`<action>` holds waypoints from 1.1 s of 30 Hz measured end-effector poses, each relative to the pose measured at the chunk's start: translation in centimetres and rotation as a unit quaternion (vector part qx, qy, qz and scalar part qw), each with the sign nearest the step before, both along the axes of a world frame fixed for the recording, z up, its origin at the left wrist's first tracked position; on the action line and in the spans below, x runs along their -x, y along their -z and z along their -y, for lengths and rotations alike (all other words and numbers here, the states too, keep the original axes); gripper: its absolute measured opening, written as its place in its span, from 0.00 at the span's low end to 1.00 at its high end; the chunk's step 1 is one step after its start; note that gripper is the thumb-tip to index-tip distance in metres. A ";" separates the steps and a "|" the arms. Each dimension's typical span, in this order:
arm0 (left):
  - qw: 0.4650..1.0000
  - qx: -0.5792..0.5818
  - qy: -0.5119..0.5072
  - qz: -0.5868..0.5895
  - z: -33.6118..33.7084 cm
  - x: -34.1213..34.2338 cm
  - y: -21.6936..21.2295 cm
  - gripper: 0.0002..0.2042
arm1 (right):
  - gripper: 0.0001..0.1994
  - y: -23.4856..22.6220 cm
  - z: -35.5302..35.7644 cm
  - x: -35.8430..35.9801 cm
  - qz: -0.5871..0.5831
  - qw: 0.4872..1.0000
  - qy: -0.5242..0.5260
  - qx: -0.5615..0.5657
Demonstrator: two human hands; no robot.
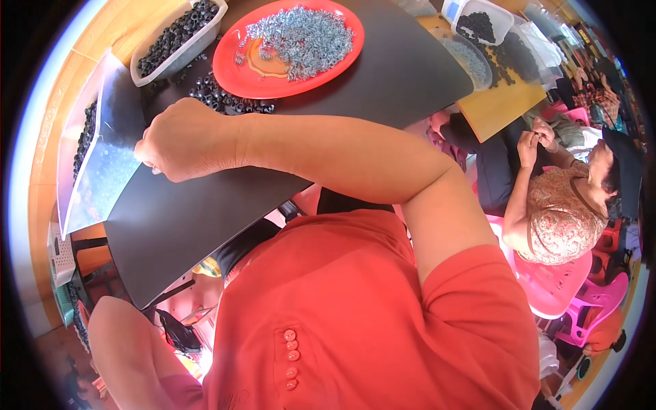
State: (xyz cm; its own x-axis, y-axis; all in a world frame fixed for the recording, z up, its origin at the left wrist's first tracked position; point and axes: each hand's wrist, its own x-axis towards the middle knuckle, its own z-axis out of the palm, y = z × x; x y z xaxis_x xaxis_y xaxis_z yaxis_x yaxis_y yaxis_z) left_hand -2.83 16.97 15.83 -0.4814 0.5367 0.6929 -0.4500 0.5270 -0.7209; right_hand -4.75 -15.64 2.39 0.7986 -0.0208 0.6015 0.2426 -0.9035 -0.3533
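Note:
My right hand (pixel 186 140) reaches across my front to the far left, above the dark table. Its fingers are curled into a fist, and what they hold, if anything, is hidden. Beside its knuckles stands a translucent plastic bin (pixel 117 160), with small black ring-like parts behind its wall. Just beyond the wrist lies a loose heap of shiny black parts (pixel 222 96) on the table. At the lower left my left arm (pixel 126 335) shows around the bent elbow; my left hand is out of view.
A red plate (pixel 229 74) of small silvery metal pieces and a white tub (pixel 198 49) of black parts stand at the back. On the right, a person (pixel 560 212) sits on a pink chair, hands together, near a yellow board (pixel 499 109) and more containers.

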 end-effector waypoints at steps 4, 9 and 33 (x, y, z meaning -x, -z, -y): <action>1.000 0.018 0.001 0.015 1.3 1.5 -0.3 0.10 | 0.06 0.4 0.0 -0.1 0.024 1.000 -0.008 -0.009; 0.998 -0.016 0.028 -0.050 10.0 5.0 3.3 0.10 | 0.07 -0.1 -1.0 -0.6 0.010 1.000 -0.025 0.011; 0.643 -0.765 0.025 -0.009 20.0 0.0 15.8 0.09 | 0.04 1.8 -0.5 -0.8 -0.040 0.995 -0.059 -0.065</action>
